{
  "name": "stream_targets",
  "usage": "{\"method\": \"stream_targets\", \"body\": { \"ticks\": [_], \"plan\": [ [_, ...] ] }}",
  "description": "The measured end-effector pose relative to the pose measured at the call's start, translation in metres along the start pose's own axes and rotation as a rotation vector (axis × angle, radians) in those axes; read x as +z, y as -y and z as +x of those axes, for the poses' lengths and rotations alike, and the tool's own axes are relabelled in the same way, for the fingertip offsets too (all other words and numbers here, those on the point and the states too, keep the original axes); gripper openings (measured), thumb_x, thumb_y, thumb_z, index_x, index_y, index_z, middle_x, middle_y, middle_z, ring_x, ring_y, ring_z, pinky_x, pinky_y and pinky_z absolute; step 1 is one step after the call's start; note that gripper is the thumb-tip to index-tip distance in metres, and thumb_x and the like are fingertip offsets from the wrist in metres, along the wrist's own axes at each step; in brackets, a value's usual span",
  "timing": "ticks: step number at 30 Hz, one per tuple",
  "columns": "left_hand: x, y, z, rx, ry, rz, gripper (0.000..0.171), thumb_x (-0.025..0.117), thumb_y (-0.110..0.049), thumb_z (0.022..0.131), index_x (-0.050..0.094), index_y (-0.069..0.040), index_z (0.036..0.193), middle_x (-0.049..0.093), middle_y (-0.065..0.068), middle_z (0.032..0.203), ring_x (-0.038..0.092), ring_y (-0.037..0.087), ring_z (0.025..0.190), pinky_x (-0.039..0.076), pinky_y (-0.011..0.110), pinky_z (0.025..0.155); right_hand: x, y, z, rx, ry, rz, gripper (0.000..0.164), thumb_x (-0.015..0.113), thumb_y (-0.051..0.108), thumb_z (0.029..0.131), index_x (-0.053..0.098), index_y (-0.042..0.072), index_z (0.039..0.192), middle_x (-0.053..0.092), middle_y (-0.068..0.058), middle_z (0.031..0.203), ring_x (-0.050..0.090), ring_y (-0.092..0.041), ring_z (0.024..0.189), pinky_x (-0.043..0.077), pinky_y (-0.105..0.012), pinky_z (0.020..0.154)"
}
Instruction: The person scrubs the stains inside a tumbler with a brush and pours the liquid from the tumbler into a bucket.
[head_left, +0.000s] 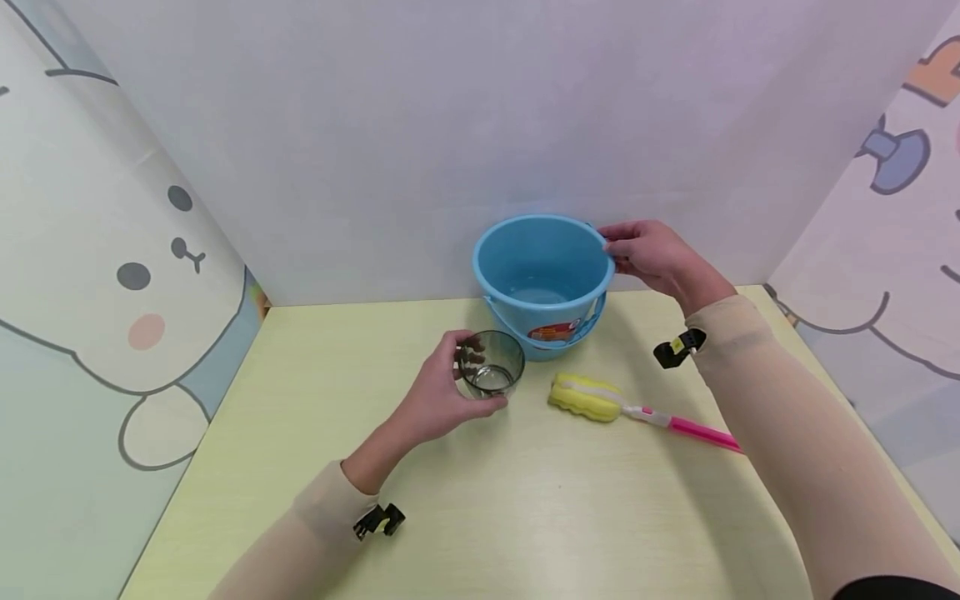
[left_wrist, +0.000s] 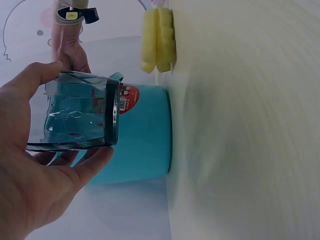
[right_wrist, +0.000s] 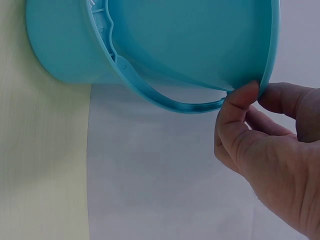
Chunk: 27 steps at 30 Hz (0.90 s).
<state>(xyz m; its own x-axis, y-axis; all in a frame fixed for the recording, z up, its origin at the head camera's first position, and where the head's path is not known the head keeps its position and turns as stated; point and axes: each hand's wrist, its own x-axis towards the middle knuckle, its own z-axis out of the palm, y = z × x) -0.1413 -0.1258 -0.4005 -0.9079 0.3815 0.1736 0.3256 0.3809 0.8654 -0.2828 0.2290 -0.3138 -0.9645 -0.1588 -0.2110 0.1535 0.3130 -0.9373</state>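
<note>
My left hand point(head_left: 442, 398) grips a clear, dark-tinted drinking glass point(left_wrist: 75, 112), thumb on one side and fingers round the other. The glass is upright and empty, held above the table in front of a blue plastic bucket point(head_left: 543, 321). At the bucket's right side, my right hand point(head_left: 652, 254) pinches its rim between thumb and fingers, as the right wrist view point(right_wrist: 270, 135) shows. The bucket appears to stand on the table, with its handle point(right_wrist: 185, 106) hanging down and a red label on its front. Nothing but the bare bottom shows inside it.
A sponge bottle brush point(head_left: 588, 397) with a yellow head and pink handle lies on the pale wooden table point(head_left: 525, 517), right of the glass. Its handle end passes behind the right forearm. A plain wall point(head_left: 375, 167) rises behind the bucket, with cartoon-printed panels at both sides.
</note>
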Motion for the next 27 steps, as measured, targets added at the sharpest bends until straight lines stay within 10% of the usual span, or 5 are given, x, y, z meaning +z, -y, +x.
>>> {"method": "stream_targets", "body": {
  "ticks": [27],
  "plan": [
    [0.047,0.009,-0.020,-0.028,0.221,-0.011,0.091,0.100,-0.031,0.075,0.044,-0.013,0.145,0.061,0.003,0.137,0.060,0.019,0.125,0.053,0.040,0.104,0.000,0.003,-0.001,0.007,0.001,0.001,0.052,0.052,0.012,0.113,0.040,-0.001,0.161,0.051,-0.022,0.150,0.062,-0.029,0.118,0.058,-0.027,0.094]
  ]
}}
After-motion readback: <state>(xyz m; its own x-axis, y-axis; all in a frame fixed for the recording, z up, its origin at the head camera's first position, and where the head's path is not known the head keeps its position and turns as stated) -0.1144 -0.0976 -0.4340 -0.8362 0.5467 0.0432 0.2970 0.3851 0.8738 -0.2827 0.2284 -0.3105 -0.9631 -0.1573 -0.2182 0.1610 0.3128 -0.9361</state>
